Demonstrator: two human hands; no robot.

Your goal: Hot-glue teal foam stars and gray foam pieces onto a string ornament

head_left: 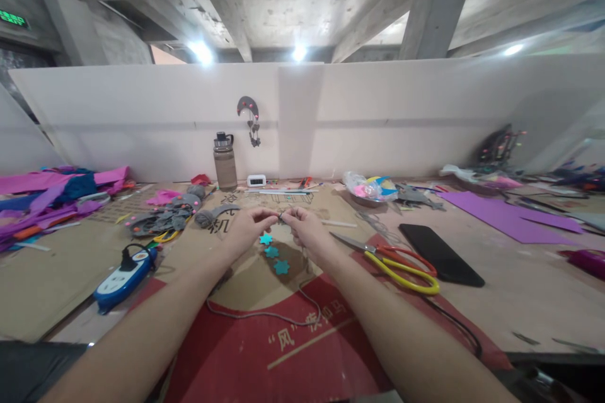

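Note:
My left hand [255, 227] and my right hand [302, 225] meet over the cardboard, thumbs and fingertips pinched close together. Between them is a small dark grey bit, apparently grey yarn; its exact shape is too small to make out. A strand of grey yarn [255, 313] hangs below my right hand and loops across the red print toward my left wrist. Just under the hands, three teal felt stars or snowflakes lie in a column: the upper one [265, 239], the middle one [271, 252] and the lower one [282, 267].
Scissors [397, 264] with red and yellow handles and a black phone [439, 254] lie right. A blue power strip [125, 280], grey felt pieces [165, 217] and a yarn ball [204, 219] are left. Behind stand a bottle [225, 164] and white clock [256, 181]; a felt moon [248, 107] hangs above.

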